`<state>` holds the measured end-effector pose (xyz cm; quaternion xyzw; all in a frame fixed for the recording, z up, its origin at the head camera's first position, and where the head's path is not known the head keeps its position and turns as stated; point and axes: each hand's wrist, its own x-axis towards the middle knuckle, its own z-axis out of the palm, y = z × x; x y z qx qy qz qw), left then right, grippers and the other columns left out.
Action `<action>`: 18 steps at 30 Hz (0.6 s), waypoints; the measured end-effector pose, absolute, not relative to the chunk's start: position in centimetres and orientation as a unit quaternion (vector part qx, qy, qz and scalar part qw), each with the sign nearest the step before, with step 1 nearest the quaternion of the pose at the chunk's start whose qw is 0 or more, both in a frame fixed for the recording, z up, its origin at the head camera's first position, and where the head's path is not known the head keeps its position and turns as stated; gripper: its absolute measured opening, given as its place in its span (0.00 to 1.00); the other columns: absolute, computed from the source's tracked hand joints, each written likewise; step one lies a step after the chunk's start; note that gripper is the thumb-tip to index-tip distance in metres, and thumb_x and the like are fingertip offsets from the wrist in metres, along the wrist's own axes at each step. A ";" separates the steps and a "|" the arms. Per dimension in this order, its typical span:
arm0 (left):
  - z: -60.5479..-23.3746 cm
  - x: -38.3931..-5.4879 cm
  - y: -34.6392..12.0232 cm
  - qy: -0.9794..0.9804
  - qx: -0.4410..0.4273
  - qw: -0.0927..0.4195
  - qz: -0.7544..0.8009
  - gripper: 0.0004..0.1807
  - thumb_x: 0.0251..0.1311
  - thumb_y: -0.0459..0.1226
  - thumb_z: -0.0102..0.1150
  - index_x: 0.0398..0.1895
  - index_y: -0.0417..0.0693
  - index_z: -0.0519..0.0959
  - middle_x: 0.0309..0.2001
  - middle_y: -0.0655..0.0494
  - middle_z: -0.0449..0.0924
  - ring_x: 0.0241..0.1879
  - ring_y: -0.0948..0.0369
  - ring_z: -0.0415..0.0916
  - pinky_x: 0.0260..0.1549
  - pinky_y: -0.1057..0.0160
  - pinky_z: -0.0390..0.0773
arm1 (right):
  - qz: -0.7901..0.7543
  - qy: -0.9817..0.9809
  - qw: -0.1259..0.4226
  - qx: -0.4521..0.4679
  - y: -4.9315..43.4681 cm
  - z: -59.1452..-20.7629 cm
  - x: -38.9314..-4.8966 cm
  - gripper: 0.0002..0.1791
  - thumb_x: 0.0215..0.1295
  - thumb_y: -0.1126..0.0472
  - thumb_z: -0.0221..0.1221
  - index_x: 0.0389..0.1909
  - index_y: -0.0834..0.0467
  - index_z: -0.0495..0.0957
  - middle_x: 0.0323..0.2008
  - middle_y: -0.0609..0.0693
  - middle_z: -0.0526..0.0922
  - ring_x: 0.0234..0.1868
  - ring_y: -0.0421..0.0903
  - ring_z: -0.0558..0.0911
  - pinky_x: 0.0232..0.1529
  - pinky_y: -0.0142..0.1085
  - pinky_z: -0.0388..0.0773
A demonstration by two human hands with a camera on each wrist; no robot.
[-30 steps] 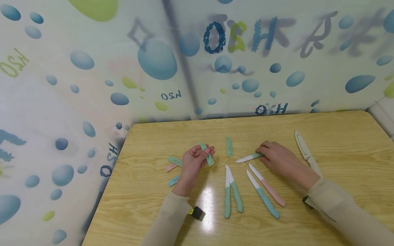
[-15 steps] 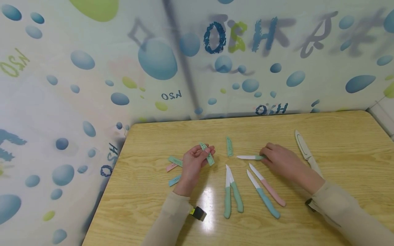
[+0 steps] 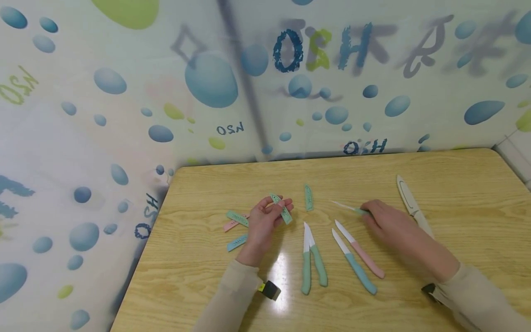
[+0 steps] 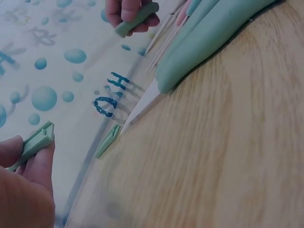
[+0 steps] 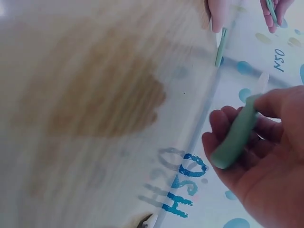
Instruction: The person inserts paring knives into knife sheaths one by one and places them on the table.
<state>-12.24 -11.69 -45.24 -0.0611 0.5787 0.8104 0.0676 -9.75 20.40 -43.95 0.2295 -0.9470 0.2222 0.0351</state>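
My left hand (image 3: 265,221) pinches a green blade sheath (image 3: 282,209) above the wooden table (image 3: 207,276); the sheath (image 4: 34,145) shows between finger and thumb in the left wrist view. My right hand (image 3: 383,221) grips the green handle (image 5: 235,137) of a small white-bladed knife (image 3: 346,207), lifted off the table with its blade pointing left. Between my hands lies another green sheath (image 3: 308,197).
Two green-handled knives (image 3: 311,260), a blue-handled knife (image 3: 354,263) and a pink-handled knife (image 3: 361,250) lie in front of me. Green, pink and blue sheaths (image 3: 236,224) lie left of my left hand. A beige sheathed knife (image 3: 412,205) lies at right. A patterned wall (image 3: 249,83) backs the table.
My right hand has gripped the green-handled knife and lifted it, drawing it back to the right; its blade has tilted up. The left hand has barely moved.
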 end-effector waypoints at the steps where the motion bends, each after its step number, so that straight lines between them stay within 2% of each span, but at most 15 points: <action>1: -45.2 -12.2 -11.6 0.578 -0.062 0.069 0.811 0.19 0.74 0.29 0.57 0.62 0.25 0.69 0.51 0.37 0.86 0.45 0.58 0.88 0.48 0.61 0.87 | 0.225 -0.946 0.041 0.230 20.5 -44.0 -9.6 0.11 0.76 0.67 0.56 0.53 0.68 0.76 0.48 0.61 0.83 0.48 0.58 0.85 0.43 0.54 0.85; 5: -45.3 -12.2 -11.5 0.575 -0.063 0.069 0.813 0.20 0.75 0.30 0.57 0.63 0.24 0.69 0.52 0.36 0.85 0.45 0.57 0.88 0.48 0.61 0.87 | 0.238 -0.941 0.066 0.230 20.5 -44.1 -9.0 0.10 0.74 0.70 0.56 0.53 0.69 0.75 0.46 0.62 0.83 0.47 0.59 0.85 0.42 0.55 0.85; 10: -45.1 -12.1 -11.4 0.574 -0.068 0.067 0.813 0.20 0.75 0.30 0.57 0.63 0.24 0.69 0.52 0.36 0.85 0.46 0.57 0.88 0.48 0.61 0.87 | 0.259 -0.939 0.067 0.217 20.5 -44.1 -8.3 0.11 0.76 0.69 0.56 0.54 0.69 0.75 0.47 0.62 0.83 0.48 0.59 0.84 0.43 0.55 0.85; 18: -45.2 -11.8 -10.8 0.555 -0.064 0.072 0.827 0.20 0.75 0.30 0.57 0.62 0.24 0.67 0.51 0.37 0.86 0.47 0.56 0.88 0.50 0.61 0.86 | 0.273 -0.942 0.043 0.192 20.2 -43.9 -7.7 0.07 0.78 0.64 0.57 0.47 0.63 0.79 0.38 0.52 0.84 0.38 0.48 0.83 0.36 0.47 0.83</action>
